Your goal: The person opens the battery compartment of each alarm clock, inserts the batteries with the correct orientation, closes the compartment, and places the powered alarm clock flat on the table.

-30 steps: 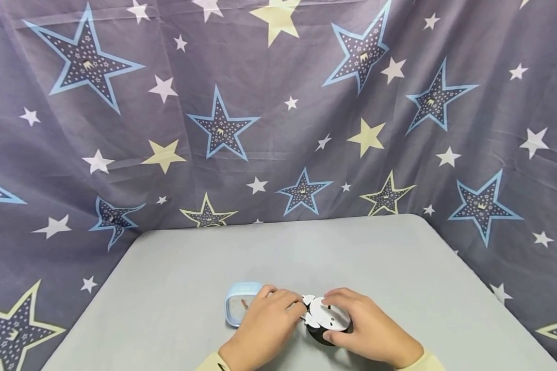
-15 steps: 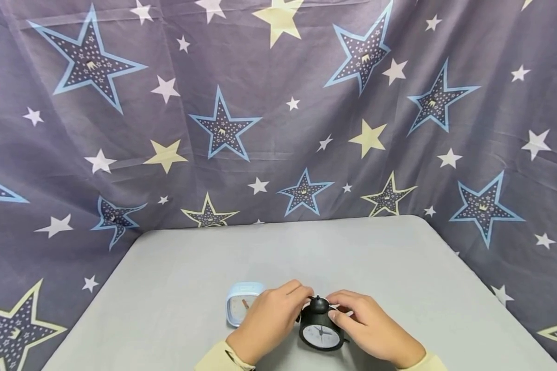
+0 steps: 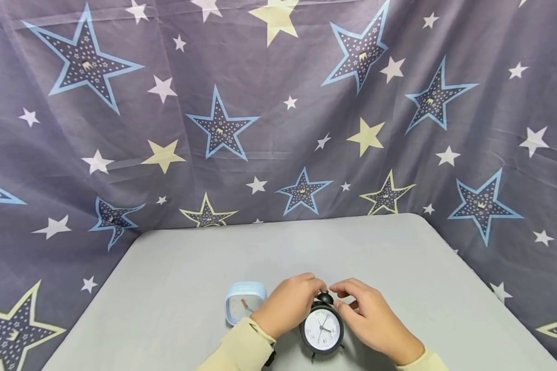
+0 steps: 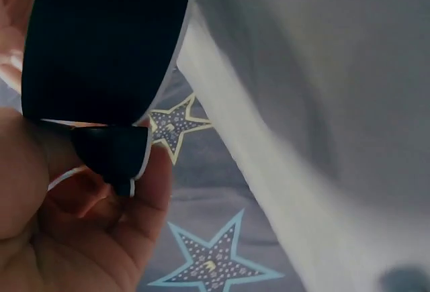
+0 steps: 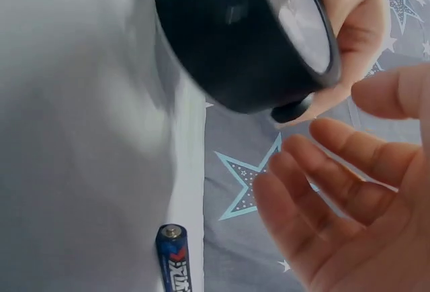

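A black twin-bell alarm clock [image 3: 322, 330] stands roughly upright, its white dial facing the head camera. At its upper left my left hand [image 3: 290, 304] grips it; in the left wrist view the thumb and fingers close around a black bell [image 4: 114, 151] on the clock. My right hand [image 3: 369, 319] is beside the clock's upper right, fingers loosely bent. Seen from the right wrist, these fingers are apart from the clock body [image 5: 222, 43]. Left of the black clock sits a light blue square clock [image 3: 245, 288], partly covered by my left hand and sleeve.
A blue battery [image 5: 175, 262] is on the grey tabletop [image 3: 190, 268] in the right wrist view. Behind the table and along its sides hangs a dark curtain [image 3: 269, 196] printed with stars.
The black clock has turned from its white cartoon-faced side to its dial. My left hand moved right and up with it. My right hand, which held its side, has let go.
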`<action>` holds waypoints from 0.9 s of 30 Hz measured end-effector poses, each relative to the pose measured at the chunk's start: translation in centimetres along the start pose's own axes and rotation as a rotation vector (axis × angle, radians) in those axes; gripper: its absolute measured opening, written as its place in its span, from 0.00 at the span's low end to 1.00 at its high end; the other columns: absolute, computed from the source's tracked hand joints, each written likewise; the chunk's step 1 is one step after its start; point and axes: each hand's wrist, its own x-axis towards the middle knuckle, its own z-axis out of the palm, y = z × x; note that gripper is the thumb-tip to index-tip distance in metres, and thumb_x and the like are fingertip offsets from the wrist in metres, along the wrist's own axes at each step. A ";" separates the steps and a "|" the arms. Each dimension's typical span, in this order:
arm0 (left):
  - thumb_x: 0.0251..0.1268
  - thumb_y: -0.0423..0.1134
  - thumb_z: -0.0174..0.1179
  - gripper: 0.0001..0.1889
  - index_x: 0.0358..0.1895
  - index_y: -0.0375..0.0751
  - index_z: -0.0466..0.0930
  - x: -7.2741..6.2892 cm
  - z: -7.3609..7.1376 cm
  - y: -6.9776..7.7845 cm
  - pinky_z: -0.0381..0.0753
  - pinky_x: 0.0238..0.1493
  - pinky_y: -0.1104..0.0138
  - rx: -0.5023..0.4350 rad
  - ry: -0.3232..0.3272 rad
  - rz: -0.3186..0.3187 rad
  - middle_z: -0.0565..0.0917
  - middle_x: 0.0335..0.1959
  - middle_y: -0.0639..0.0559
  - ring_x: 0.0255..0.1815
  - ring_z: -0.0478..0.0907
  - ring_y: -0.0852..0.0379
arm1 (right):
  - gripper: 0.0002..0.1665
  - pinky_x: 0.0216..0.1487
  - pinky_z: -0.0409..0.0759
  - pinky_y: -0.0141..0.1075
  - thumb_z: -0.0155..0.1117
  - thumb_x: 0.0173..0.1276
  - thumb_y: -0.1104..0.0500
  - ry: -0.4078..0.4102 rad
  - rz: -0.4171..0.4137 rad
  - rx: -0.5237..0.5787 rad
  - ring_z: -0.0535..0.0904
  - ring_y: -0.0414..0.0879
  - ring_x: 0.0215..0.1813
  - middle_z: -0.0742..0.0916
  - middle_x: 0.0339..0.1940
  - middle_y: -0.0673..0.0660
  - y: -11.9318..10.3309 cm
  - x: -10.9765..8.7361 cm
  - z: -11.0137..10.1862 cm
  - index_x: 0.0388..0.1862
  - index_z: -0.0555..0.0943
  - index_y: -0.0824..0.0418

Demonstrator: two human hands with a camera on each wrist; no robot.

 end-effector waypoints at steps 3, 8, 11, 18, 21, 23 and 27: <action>0.70 0.31 0.62 0.12 0.50 0.48 0.89 1.0 0.4 -0.2 0.83 0.47 0.71 -0.049 -0.053 -0.057 0.89 0.42 0.59 0.44 0.85 0.65 | 0.15 0.40 0.84 0.30 0.66 0.65 0.68 0.035 0.024 -0.024 0.86 0.46 0.48 0.88 0.47 0.47 0.2 0.0 0.0 0.50 0.87 0.57; 0.68 0.33 0.63 0.10 0.43 0.53 0.91 2.5 1.2 -0.6 0.83 0.41 0.67 -0.060 -0.097 -0.153 0.90 0.38 0.63 0.41 0.86 0.64 | 0.15 0.39 0.84 0.30 0.66 0.65 0.68 0.065 0.048 -0.046 0.86 0.45 0.49 0.87 0.46 0.43 0.4 0.0 0.0 0.47 0.87 0.54; 0.64 0.33 0.65 0.10 0.38 0.55 0.92 3.3 1.4 -0.8 0.81 0.35 0.68 -0.047 -0.135 -0.184 0.90 0.34 0.64 0.36 0.85 0.64 | 0.15 0.39 0.84 0.30 0.66 0.65 0.69 0.070 0.053 -0.050 0.86 0.45 0.48 0.87 0.46 0.44 0.6 -0.1 0.0 0.46 0.87 0.53; 0.57 0.30 0.70 0.10 0.35 0.51 0.92 4.7 1.2 -0.7 0.81 0.36 0.67 -0.047 -0.281 -0.252 0.87 0.29 0.62 0.32 0.81 0.64 | 0.16 0.39 0.84 0.29 0.67 0.64 0.68 0.079 0.055 -0.062 0.86 0.41 0.46 0.88 0.46 0.44 0.7 -0.1 0.0 0.45 0.87 0.48; 0.54 0.27 0.71 0.11 0.35 0.49 0.92 5.0 1.2 -0.7 0.81 0.38 0.68 -0.044 -0.321 -0.265 0.86 0.28 0.61 0.31 0.80 0.64 | 0.16 0.38 0.84 0.29 0.67 0.63 0.67 0.081 0.046 -0.066 0.84 0.35 0.43 0.88 0.45 0.43 0.7 0.0 0.0 0.44 0.87 0.48; 0.54 0.26 0.70 0.11 0.35 0.48 0.92 5.0 1.2 -0.7 0.82 0.40 0.69 -0.038 -0.329 -0.264 0.86 0.28 0.61 0.32 0.80 0.64 | 0.15 0.38 0.83 0.29 0.67 0.63 0.67 0.079 0.039 -0.064 0.82 0.32 0.42 0.88 0.45 0.43 0.7 0.0 0.1 0.43 0.87 0.48; 0.54 0.25 0.71 0.12 0.34 0.48 0.92 5.1 1.2 -0.7 0.82 0.40 0.69 -0.051 -0.331 -0.263 0.86 0.28 0.61 0.33 0.80 0.64 | 0.14 0.38 0.83 0.29 0.67 0.64 0.67 0.071 0.037 -0.059 0.82 0.31 0.41 0.88 0.45 0.44 0.7 0.1 0.1 0.42 0.87 0.49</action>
